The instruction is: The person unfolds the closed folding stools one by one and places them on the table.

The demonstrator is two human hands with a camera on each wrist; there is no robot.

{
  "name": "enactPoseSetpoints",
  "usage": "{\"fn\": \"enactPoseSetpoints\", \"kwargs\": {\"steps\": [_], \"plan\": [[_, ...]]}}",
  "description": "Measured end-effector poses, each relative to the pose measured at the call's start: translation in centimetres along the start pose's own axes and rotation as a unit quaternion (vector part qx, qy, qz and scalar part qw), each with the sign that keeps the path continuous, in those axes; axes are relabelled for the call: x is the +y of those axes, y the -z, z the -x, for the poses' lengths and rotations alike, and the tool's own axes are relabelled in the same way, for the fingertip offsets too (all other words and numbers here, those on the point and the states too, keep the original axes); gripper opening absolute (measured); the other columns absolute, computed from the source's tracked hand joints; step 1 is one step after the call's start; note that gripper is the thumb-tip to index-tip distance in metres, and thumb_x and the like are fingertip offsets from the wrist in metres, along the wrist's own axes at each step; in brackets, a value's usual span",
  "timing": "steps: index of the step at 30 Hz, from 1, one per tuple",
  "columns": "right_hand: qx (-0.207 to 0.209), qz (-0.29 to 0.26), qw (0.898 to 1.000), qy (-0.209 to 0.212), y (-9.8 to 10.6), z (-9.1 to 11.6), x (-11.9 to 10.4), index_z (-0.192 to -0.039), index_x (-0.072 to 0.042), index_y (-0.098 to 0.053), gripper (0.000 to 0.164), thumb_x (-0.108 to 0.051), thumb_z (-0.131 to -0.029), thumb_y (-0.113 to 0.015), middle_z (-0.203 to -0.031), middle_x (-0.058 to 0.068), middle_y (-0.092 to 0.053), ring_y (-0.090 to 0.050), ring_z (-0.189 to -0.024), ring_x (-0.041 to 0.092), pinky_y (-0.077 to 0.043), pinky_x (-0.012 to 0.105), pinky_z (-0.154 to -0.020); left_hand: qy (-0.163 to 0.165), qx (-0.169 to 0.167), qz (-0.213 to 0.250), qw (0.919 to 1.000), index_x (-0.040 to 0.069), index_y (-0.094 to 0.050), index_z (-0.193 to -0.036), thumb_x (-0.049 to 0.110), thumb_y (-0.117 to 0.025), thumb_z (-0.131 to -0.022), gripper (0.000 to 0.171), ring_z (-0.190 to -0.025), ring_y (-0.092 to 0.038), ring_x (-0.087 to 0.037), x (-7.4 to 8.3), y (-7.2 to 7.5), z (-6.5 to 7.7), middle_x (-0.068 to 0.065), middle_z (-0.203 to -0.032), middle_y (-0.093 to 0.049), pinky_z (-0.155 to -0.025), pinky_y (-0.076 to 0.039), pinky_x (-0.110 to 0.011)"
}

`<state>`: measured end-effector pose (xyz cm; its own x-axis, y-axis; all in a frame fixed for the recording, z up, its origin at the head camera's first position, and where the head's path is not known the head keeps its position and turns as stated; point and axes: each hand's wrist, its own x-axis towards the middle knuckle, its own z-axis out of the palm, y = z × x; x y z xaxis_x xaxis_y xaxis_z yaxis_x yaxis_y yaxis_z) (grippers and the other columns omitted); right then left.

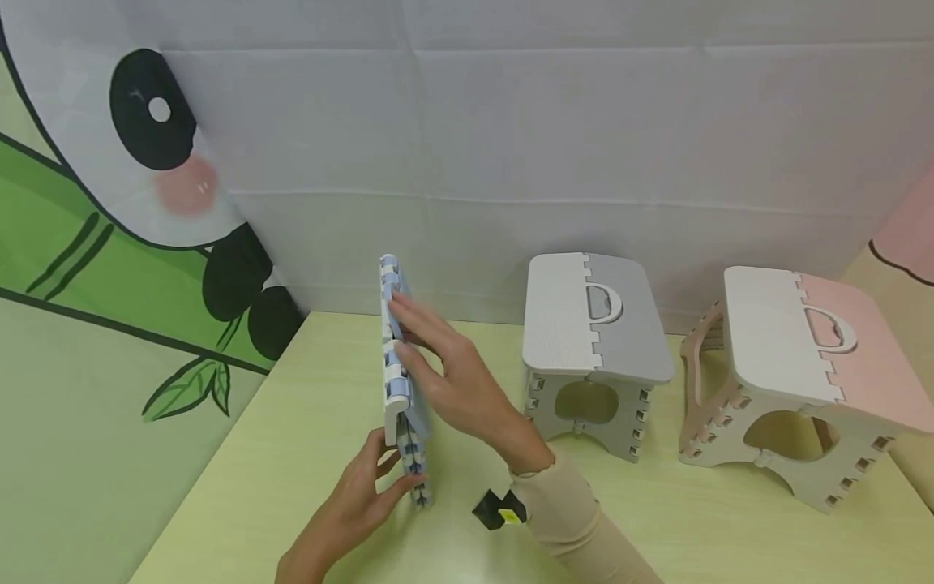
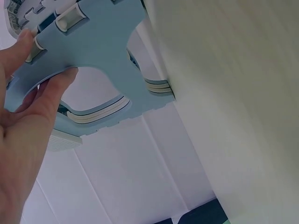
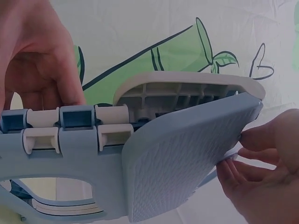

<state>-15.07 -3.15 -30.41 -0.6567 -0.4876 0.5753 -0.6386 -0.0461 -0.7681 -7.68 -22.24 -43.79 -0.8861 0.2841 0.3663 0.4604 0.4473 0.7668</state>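
Observation:
A blue and white folding step stool (image 1: 394, 381), mostly folded, stands on edge over the table's left half. At its near lower end my left hand (image 1: 357, 495) grips the blue leg panel (image 2: 88, 42), fingers in the oval opening and thumb at the hinged edge. On the stool's right side is my right hand (image 1: 460, 373). The right wrist view shows its fingers (image 3: 233, 177) bent at the edge of the textured blue seat half (image 3: 187, 149), pinching a small part by it. The white seat half (image 3: 187, 84) stands slightly apart from the blue one.
A grey and white step stool (image 1: 562, 316) stands unfolded to the right. Beyond it is a pink and white one (image 1: 773, 332), also unfolded. A small black and yellow piece (image 1: 499, 509) lies by the right sleeve. A printed cloth (image 1: 467, 146) hangs behind the table (image 1: 255, 454).

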Motion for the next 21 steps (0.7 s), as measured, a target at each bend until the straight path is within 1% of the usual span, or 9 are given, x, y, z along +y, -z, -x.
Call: {"fn": "enactPoseSetpoints", "kwargs": {"steps": [1, 4, 6, 9, 13, 16, 21], "plan": [[-0.002, -0.002, 1.0, 0.001, 0.0, 0.0, 0.0, -0.155, 0.0, -0.041, 0.049, -0.004, -0.107, -0.052, -0.165, 0.011, -0.033, -0.046, -0.142, 0.025, -0.042, 0.036, -0.113, 0.0, -0.001, 0.001, 1.0, 0.003, -0.038, -0.144, 0.001, -0.078, -0.089, 0.068, -0.128, -0.056, -0.031, -0.1, 0.0, 0.0, -0.016, -0.14, -0.053, -0.097, -0.054, -0.044], [-0.003, -0.004, 1.0, 0.007, -0.1, 0.1, 0.3, -0.152, 0.0, -0.046, 0.047, -0.005, -0.106, -0.054, -0.162, 0.011, -0.037, -0.046, -0.142, 0.024, -0.041, 0.034, -0.114, 0.013, -0.007, 0.007, 0.9999, 0.004, -0.033, -0.149, 0.0, -0.078, -0.088, 0.076, -0.131, -0.053, -0.038, -0.3, 0.1, 0.0, -0.017, -0.144, -0.05, -0.098, -0.054, -0.044], [-0.002, -0.012, 1.0, 0.013, -0.2, 0.1, 0.4, -0.149, 0.001, -0.05, 0.044, -0.005, -0.105, -0.056, -0.159, 0.012, -0.042, -0.049, -0.139, 0.023, -0.042, 0.034, -0.113, 0.021, -0.007, 0.011, 0.9997, 0.005, -0.028, -0.152, -0.002, -0.079, -0.087, 0.083, -0.132, -0.052, -0.04, -0.4, 0.1, 0.1, -0.018, -0.147, -0.048, -0.098, -0.053, -0.044], [0.0, -0.022, 0.999, 0.023, -0.3, 0.1, 0.7, -0.145, 0.0, -0.054, 0.041, -0.004, -0.104, -0.059, -0.148, 0.012, -0.052, -0.054, -0.132, 0.022, -0.044, 0.034, -0.112, 0.024, -0.003, 0.016, 0.9996, 0.006, -0.025, -0.155, -0.004, -0.079, -0.086, 0.088, -0.133, -0.051, -0.043, -0.5, 0.1, 0.2, -0.02, -0.148, -0.046, -0.098, -0.054, -0.045], [0.011, -0.038, 0.999, 0.026, -0.3, 0.4, 1.1, -0.141, -0.001, -0.057, 0.039, -0.003, -0.103, -0.061, -0.138, 0.012, -0.057, -0.056, -0.126, 0.022, -0.047, 0.035, -0.11, 0.033, -0.004, 0.027, 0.9991, 0.007, -0.026, -0.154, -0.003, -0.079, -0.087, 0.086, -0.133, -0.052, -0.043, -0.4, 0.1, 0.1, -0.02, -0.149, -0.046, -0.098, -0.054, -0.044], [0.021, -0.043, 0.999, 0.015, -0.3, 0.7, 1.3, -0.141, -0.003, -0.056, 0.04, -0.004, -0.102, -0.063, -0.139, 0.011, -0.057, -0.056, -0.127, 0.022, -0.048, 0.035, -0.108, 0.044, -0.004, 0.033, 0.9985, 0.008, -0.027, -0.154, -0.002, -0.079, -0.087, 0.086, -0.134, -0.052, -0.042, -0.4, 0.0, 0.1, -0.019, -0.149, -0.046, -0.099, -0.053, -0.043], [0.025, -0.046, 0.999, -0.003, -0.1, 1.4, 1.8, -0.141, -0.002, -0.055, 0.042, -0.004, -0.1, -0.065, -0.139, 0.01, -0.057, -0.056, -0.128, 0.022, -0.05, 0.036, -0.106, 0.048, 0.001, 0.029, 0.9984, 0.007, -0.029, -0.152, -0.004, -0.08, -0.086, 0.084, -0.133, -0.053, -0.042, -0.3, 0.0, 0.1, -0.019, -0.148, -0.047, -0.098, -0.054, -0.043]]}}
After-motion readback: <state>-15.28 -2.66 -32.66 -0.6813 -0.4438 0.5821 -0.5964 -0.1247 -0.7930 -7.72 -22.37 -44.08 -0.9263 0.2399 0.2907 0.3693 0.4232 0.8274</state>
